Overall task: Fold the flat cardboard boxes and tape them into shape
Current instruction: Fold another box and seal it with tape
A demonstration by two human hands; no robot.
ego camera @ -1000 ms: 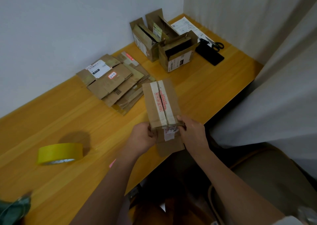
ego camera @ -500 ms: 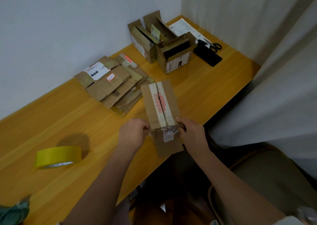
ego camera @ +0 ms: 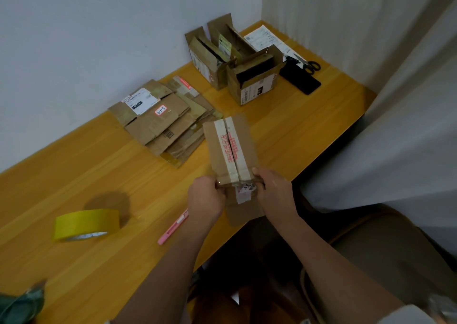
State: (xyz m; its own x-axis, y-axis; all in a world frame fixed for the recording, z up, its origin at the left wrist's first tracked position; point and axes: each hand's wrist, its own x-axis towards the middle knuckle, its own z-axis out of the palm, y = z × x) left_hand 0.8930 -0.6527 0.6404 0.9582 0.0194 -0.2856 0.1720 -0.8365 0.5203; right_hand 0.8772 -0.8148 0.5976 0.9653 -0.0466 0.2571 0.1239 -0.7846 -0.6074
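Right now both hands hold one cardboard box (ego camera: 230, 148) at its near end, over the front edge of the tabletop (ego camera: 284, 130). The left hand (ego camera: 205, 198) has its grip curled around the left corner, the right hand (ego camera: 273, 187) pinches the right corner, and between them the two top flaps meet along a seam edged with old white tape and red print. A lower flap hangs loose beneath, past the tabletop edge.

The likely trouble is the seam springing open — the flaps look held only by finger pressure, and the yellow tape roll (ego camera: 86, 224) lies well apart to the left. Reaching for it means freeing one hand, and the remaining grip at a single corner may let the flaps gape or the box twist out of square. The old tape could also stop fresh tape from sticking cleanly. With the box partly overhanging the edge, a slip might send it toward the lap.

The pink cutter (ego camera: 173, 227) lies just beside the left forearm — an elbow could knock it. Flat boxes (ego camera: 160, 123) and folded boxes (ego camera: 235, 66) sit farther back
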